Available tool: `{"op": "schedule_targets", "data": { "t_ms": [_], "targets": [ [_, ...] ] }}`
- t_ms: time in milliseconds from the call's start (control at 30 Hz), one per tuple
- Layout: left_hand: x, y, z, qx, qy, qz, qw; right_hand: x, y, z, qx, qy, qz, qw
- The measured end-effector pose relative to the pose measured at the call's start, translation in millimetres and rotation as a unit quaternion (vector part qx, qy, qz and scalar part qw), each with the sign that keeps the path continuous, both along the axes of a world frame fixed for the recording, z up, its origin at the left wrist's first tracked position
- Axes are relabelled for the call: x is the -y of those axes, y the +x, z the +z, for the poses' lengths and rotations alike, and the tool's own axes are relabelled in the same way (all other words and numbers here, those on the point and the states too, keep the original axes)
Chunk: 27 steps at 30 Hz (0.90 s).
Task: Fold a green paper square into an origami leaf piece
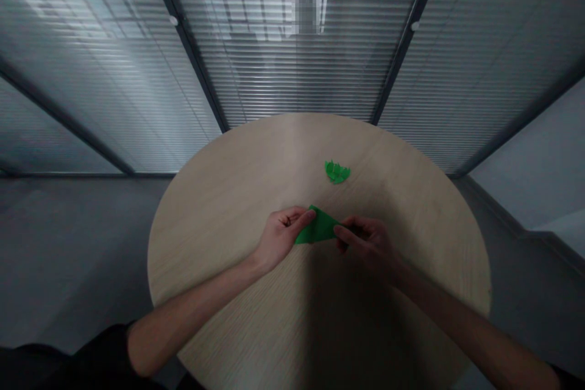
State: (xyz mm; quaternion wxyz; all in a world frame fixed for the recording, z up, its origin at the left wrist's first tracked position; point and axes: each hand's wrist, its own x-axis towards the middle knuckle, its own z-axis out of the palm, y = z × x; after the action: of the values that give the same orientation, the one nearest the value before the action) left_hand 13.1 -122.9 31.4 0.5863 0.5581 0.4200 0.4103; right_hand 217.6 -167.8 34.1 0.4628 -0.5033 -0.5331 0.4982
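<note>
Right now we hold a folded green paper triangle [317, 226] between both hands, over the round wooden table [219, 207]. Our left hand [280, 237] is nearly closed, its fingers [301, 217] pinching the triangle's left end. Our right hand [365, 245] curls inward, its fingertips [342, 233] gripping the opposite end. A jagged green paper scrap [337, 172] lies on the tabletop just beyond, not touching the triangle, and slatted blinds [292, 73] stand behind the table.

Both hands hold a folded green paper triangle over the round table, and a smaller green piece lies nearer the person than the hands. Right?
No: the head view shows the smaller green piece beyond the left hand and right hand; the rest stands.
</note>
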Motion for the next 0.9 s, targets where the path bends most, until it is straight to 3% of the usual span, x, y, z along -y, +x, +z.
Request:
{"op": "schedule_targets", "data": {
  "t_ms": [900],
  "targets": [
    [-0.2, -1.3, 3.6, -0.007, 0.012, 0.004, 1.000, -1.5, 0.3, 0.0, 0.018, -0.004, 0.003, 1.000]
  ]
}}
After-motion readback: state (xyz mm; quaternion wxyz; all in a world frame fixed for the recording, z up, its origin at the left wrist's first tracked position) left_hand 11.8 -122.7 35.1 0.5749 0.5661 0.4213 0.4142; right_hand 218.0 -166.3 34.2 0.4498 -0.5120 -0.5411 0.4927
